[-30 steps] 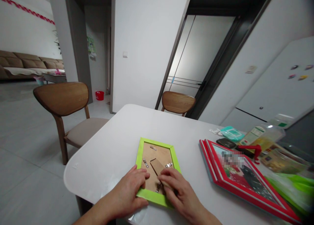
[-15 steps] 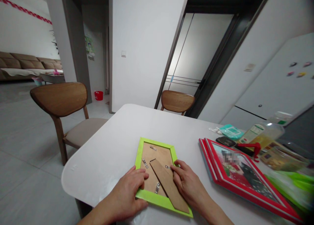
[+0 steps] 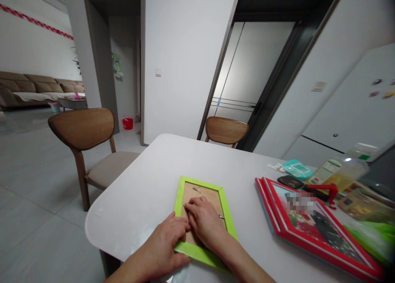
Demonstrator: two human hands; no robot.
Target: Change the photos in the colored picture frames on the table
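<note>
A lime-green picture frame lies face down on the white table, its brown backing board showing. My left hand is closed around the frame's lower left edge, thumb at the near side and fingers on top. Bent over the backing, my right hand has its fingertips together at a small metal turn clip by the left edge. Another clip is at the top and one more at the right edge. My right hand and forearm hide the stand leg and the lower backing.
To the right, red picture frames lie stacked. Behind them are a teal wipes pack, a black object, a bottle of yellow liquid and a clear container. Wooden chairs stand around the white table.
My right hand has moved from the frame's right edge across the backing to the left clip. The right clip now points toward the frame's edge. My left hand keeps its hold; the view has shifted slightly.
</note>
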